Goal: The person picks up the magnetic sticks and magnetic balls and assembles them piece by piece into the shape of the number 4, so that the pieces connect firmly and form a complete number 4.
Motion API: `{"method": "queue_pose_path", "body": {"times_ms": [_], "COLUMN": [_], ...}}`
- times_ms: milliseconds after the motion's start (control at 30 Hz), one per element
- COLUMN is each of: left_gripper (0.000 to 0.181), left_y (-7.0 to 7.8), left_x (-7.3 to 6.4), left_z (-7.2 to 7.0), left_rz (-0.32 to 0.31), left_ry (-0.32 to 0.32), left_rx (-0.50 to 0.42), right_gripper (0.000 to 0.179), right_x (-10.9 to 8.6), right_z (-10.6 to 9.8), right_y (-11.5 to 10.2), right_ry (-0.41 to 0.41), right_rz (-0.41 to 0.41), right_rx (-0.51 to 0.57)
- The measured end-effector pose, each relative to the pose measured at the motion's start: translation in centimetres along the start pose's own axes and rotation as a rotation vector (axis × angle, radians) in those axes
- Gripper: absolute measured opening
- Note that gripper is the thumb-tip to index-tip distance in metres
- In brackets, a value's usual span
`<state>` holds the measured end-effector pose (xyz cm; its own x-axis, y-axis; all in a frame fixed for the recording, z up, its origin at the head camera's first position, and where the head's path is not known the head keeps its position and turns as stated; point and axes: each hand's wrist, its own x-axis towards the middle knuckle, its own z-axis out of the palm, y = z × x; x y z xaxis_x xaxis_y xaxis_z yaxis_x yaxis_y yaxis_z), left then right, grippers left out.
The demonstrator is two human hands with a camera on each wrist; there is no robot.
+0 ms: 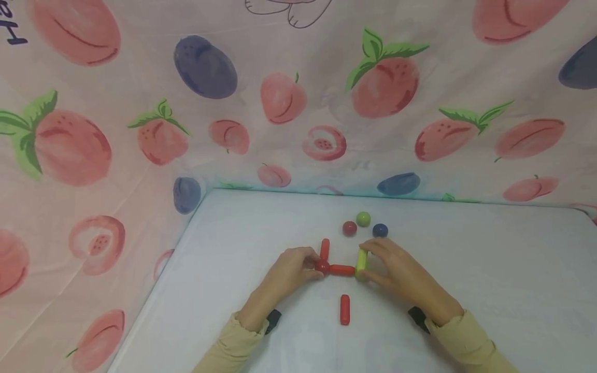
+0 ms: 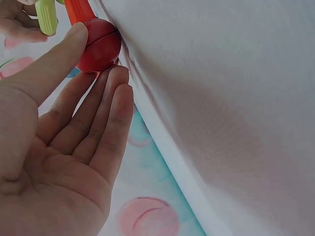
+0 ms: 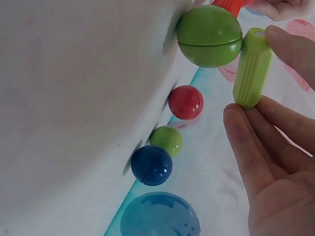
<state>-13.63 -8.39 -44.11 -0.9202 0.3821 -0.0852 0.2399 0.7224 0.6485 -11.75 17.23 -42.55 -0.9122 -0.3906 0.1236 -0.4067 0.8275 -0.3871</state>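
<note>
My left hand (image 1: 290, 270) pinches a red ball (image 2: 102, 45) between thumb and fingertips. From that ball one red stick (image 1: 325, 248) points away toward the back and another red stick (image 1: 342, 270) runs right to a green ball (image 3: 209, 37). A ribbed green stick (image 3: 252, 69), with a small disc in its end, is pinched lengthwise between the thumb and fingers of my right hand (image 1: 396, 268). Its side lies right against the green ball in the right wrist view. In the head view, the green stick overlaps most of that ball.
Behind the joined pieces lie a loose red ball (image 1: 349, 228), a lighter green ball (image 1: 363, 219) and a blue ball (image 1: 380, 230). A separate red stick (image 1: 344, 310) lies nearer the front. Fruit-printed cloth (image 1: 280, 150) rises behind the white table (image 1: 489, 269).
</note>
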Motion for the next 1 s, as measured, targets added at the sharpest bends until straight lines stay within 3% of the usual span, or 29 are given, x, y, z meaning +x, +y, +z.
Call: {"method": "queue_pose_path", "body": {"times_ms": [233,767,1000], "left_gripper": [0.029,0.028,0.028], "left_y": [0.0,0.0,0.0], "left_x": [0.0,-0.1,-0.1], "left_z": [0.1,-0.1,-0.1], "left_rz": [0.008,0.013,0.020], "left_ry": [0.003,0.006,0.007], "left_rx": [0.006,0.004,0.002], "right_gripper": [0.057,0.059,0.058], "right_x": [0.6,1.4,1.5], "right_z": [0.2,0.2,0.6], "right_y": [0.4,0.9,1.3], "right_ry": [0.026,0.015,0.026], "right_rz": [-0.035,0.023,0.012], "right_rx": [0.021,0.022,0.021]}}
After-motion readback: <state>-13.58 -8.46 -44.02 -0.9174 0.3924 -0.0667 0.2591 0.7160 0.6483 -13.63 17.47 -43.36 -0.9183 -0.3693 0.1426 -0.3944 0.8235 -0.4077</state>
